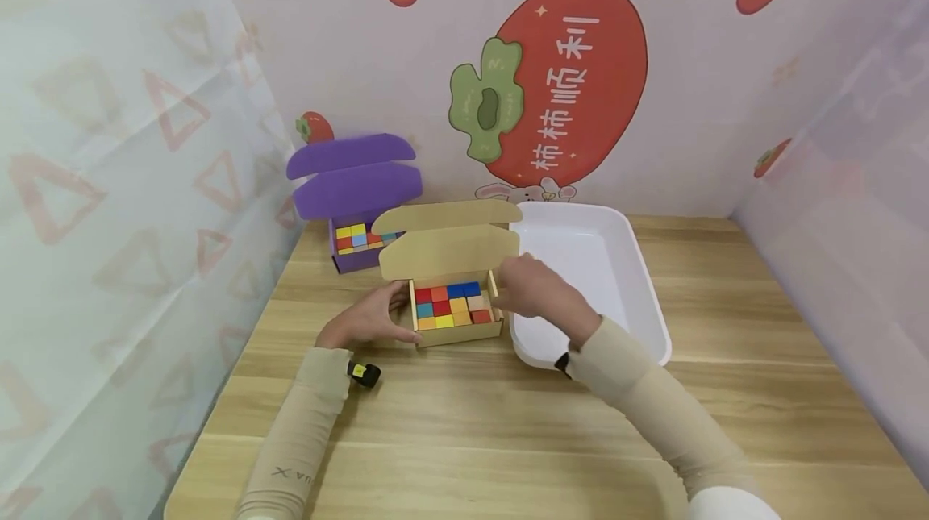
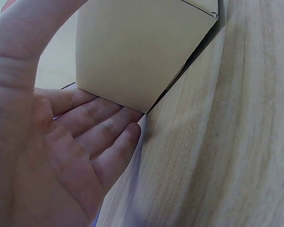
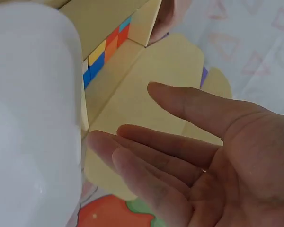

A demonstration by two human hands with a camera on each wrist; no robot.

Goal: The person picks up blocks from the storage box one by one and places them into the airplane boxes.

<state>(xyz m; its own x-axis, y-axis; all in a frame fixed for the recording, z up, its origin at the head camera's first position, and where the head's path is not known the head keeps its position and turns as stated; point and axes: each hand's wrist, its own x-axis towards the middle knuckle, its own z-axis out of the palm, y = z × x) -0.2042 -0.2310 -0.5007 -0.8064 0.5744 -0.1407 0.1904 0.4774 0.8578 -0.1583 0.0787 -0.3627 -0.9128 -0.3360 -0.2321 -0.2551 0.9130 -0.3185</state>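
Note:
A tan cardboard box (image 1: 460,334) stands with its lid (image 1: 450,252) up, holding rows of colored wooden cubes (image 1: 441,308). My left hand (image 1: 368,315) holds its left end, thumb at the front corner and fingers at the back. The left wrist view shows those fingers against the bottom edge of the plain side wall (image 2: 132,52). Beside the box's right end is my right hand (image 1: 533,288). In the right wrist view its fingers (image 3: 151,184) extend, thumb apart, with nothing between them. Whether they touch the box cannot be told.
Behind and left stands a purple box (image 1: 356,262), lid raised, also with colored cubes. A white plastic tray (image 1: 646,286) sits to the right, close against the tan box. The wooden table (image 1: 479,439) meets a patterned backdrop (image 1: 689,101) at the back.

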